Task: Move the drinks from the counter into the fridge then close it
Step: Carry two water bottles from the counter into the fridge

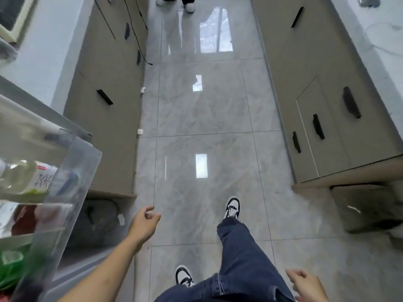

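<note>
The open fridge door's clear plastic shelf bins [72, 184] fill the lower left of the view, blurred. Inside the upper bin lies what looks like a pale green drink bottle with a white and red label [28, 178]; below it sits a dark red item [24, 219], and lower still something bright green [13, 262], both too smeared to identify. The bin's outer corner juts toward the glossy grey marble-patterned floor tiles [202, 118].

Just right of that corner, the left hand [145, 224] hangs over the floor with fingers loosely curled, holding nothing. Well to the right of the bins, the right hand [305, 284] also shows relaxed, slightly bent fingers with nothing in them.

Away from the door, the tiled aisle runs open between two rows of taupe cabinets with black bar handles [104, 68], with a white countertop [379, 51] over the far row. The person's legs in blue jeans [242, 258] and black-and-white trainers [232, 207] stand in this aisle. Another person's white shoes [188, 6] stand at its far end.
</note>
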A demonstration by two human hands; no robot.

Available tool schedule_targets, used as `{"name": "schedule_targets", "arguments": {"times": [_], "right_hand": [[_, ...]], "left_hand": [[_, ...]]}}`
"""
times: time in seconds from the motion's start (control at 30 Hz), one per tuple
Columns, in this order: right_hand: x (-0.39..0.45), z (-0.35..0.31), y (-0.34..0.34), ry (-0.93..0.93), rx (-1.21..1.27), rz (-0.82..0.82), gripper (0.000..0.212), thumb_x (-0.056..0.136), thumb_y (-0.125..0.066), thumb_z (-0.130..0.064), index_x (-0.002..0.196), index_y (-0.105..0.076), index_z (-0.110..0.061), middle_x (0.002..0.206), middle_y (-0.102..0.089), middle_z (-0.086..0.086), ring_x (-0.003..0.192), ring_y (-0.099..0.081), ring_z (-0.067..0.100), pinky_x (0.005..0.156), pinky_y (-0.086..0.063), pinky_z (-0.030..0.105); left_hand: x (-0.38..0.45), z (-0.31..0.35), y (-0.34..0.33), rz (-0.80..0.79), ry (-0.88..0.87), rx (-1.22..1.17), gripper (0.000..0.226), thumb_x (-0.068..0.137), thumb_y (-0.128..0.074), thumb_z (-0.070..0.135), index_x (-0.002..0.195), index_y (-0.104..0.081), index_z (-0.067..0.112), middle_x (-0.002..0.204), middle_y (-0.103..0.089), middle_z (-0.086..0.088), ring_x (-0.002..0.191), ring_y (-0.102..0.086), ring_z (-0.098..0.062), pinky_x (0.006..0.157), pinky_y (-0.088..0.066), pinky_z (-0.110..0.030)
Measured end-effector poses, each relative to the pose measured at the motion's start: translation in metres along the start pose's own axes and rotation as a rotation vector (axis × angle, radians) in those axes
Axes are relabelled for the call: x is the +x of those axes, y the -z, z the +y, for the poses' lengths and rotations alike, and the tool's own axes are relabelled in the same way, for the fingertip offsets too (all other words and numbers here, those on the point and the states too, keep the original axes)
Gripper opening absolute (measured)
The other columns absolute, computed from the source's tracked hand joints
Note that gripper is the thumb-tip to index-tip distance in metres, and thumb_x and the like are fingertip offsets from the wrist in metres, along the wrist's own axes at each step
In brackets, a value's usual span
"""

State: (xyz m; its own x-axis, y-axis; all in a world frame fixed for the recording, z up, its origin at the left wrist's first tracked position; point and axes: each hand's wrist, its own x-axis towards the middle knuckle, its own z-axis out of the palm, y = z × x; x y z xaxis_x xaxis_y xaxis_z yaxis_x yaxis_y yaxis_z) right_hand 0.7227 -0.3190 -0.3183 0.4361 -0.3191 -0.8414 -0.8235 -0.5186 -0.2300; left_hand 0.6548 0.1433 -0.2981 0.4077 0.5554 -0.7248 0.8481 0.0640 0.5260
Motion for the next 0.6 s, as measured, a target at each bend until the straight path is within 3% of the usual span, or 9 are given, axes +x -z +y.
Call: {"name": "schedule_targets", "arguments": {"times": [0.13, 0.23, 0.3, 0.43, 0.6], "right_hand": [[0.045, -0.081, 0.029, 0.039, -0.06, -0.017, 0.019, 0.084, -0.076, -0.026, 0.087, -0.07, -0.008, 0.083, -0.067, 0.008, 0.076, -0.062, 0.027, 0.064, -0.054, 0.035], [0.073, -0.163, 0.047, 0.154, -0.15, -0.024, 0.017, 0.084, -0.074, -0.031, 0.083, -0.07, -0.014, 0.073, -0.065, -0.001, 0.071, -0.061, 0.02, 0.072, -0.054, 0.035], [0.087, -0.227, 0.053, 0.23, -0.168, -0.033, 0.017, 0.086, -0.071, -0.033, 0.088, -0.069, -0.015, 0.077, -0.065, -0.001, 0.076, -0.061, 0.02, 0.079, -0.054, 0.038], [0.101, -0.346, 0.045, 0.386, -0.204, -0.067, 0.019, 0.087, -0.07, -0.036, 0.09, -0.068, -0.017, 0.083, -0.068, 0.0, 0.079, -0.063, 0.019, 0.082, -0.056, 0.042], [0.099, -0.474, 0.004, 0.54, -0.343, -0.157, 0.016, 0.087, -0.07, -0.036, 0.087, -0.067, -0.02, 0.081, -0.067, -0.002, 0.072, -0.062, 0.016, 0.077, -0.055, 0.039]], "left_hand": [[0.001, 0.054, -0.013, 0.063, 0.064, 0.04, 0.036, 0.094, -0.063, 0.014, 0.128, -0.054, 0.009, 0.094, -0.06, -0.008, 0.084, -0.057, -0.021, 0.08, -0.048, -0.035], [0.001, 0.091, -0.019, 0.076, 0.108, 0.049, 0.032, 0.095, -0.063, 0.017, 0.125, -0.055, 0.011, 0.1, -0.062, -0.009, 0.09, -0.06, -0.023, 0.086, -0.049, -0.037], [0.004, 0.106, -0.022, 0.101, 0.135, 0.038, 0.028, 0.095, -0.063, 0.017, 0.122, -0.057, 0.011, 0.102, -0.063, -0.012, 0.092, -0.061, -0.026, 0.087, -0.05, -0.038], [0.017, 0.114, -0.027, 0.172, 0.231, -0.021, 0.026, 0.093, -0.065, 0.012, 0.118, -0.061, 0.005, 0.09, -0.062, -0.012, 0.072, -0.055, -0.023, 0.067, -0.046, -0.032], [0.047, 0.115, -0.03, 0.226, 0.379, -0.133, 0.025, 0.091, -0.067, 0.015, 0.115, -0.062, 0.008, 0.096, -0.064, -0.017, 0.078, -0.058, -0.027, 0.077, -0.051, -0.037]]}}
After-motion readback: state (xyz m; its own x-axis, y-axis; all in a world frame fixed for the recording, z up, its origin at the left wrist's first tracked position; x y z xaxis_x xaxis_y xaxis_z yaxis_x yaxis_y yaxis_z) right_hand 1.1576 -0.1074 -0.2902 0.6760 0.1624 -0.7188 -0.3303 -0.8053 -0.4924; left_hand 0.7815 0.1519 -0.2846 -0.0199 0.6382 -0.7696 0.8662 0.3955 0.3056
